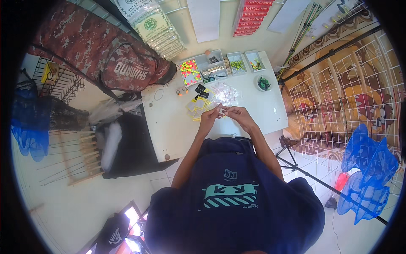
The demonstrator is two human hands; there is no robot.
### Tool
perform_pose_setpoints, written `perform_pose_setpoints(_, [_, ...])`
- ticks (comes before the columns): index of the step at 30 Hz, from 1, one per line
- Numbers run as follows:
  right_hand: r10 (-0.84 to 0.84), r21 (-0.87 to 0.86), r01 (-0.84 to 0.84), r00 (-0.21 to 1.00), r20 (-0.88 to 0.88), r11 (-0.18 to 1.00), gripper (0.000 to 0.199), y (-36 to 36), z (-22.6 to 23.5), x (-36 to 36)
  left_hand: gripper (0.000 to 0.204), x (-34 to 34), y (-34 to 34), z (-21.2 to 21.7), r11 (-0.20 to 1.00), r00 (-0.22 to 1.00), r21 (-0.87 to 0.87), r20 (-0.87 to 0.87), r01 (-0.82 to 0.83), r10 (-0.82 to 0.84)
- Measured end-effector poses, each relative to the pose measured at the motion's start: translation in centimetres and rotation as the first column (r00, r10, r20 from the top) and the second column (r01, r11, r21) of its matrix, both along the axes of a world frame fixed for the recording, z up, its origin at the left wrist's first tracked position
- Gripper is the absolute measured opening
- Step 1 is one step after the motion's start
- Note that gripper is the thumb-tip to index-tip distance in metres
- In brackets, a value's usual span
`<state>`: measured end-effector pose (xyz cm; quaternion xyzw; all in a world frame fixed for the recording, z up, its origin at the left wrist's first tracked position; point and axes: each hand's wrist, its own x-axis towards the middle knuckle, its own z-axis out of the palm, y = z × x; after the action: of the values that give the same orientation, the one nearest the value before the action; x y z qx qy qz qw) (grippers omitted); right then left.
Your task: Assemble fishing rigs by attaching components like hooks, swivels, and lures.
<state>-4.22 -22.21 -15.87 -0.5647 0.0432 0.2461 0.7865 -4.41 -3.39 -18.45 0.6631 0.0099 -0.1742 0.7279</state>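
Over the near part of a white table (pixel 169 133), my left hand (pixel 208 120) and my right hand (pixel 240 117) meet fingertip to fingertip. Both are closed in a pinch around something small, mostly hidden by the fingers and too small to name. Just left of my left hand lies a loose pile of small yellow-and-white packets (pixel 198 108), with black cards (pixel 200 89) at its far end. Beyond my fingers, clear plastic bags (pixel 228 94) are spread out and shine in the light.
Along the table's back stand a box of pink and yellow beads (pixel 190 72), a divided grey tray (pixel 204 63) holding scissors (pixel 209 78), two small white boxes (pixel 237 73) (pixel 263 67) and a round tub (pixel 263 83) with green pieces. A camouflage bag (pixel 105 55) hangs left; blue nets (pixel 366 165) hang right.
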Motion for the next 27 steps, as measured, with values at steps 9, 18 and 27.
perform_pose_setpoints(9, [0.024,0.041,-0.022,0.999,-0.037,0.999,0.015,-0.8,0.8,0.3,0.04,0.0,0.0,1.3,0.996,1.0,-0.094,-0.031,-0.004,0.001])
perform_pose_setpoints(18, [-0.092,0.04,0.093,0.995,-0.032,0.995,0.011,-0.5,3.1,0.6,0.044,0.0,0.0,1.5,0.968,0.998,-0.245,-0.027,-0.058,0.053])
perform_pose_setpoints(27, [-0.288,0.076,0.292,0.956,-0.065,0.953,0.016,0.8,6.8,1.4,0.041,0.4,-0.4,3.7,0.955,0.992,-0.283,0.059,-0.089,0.11])
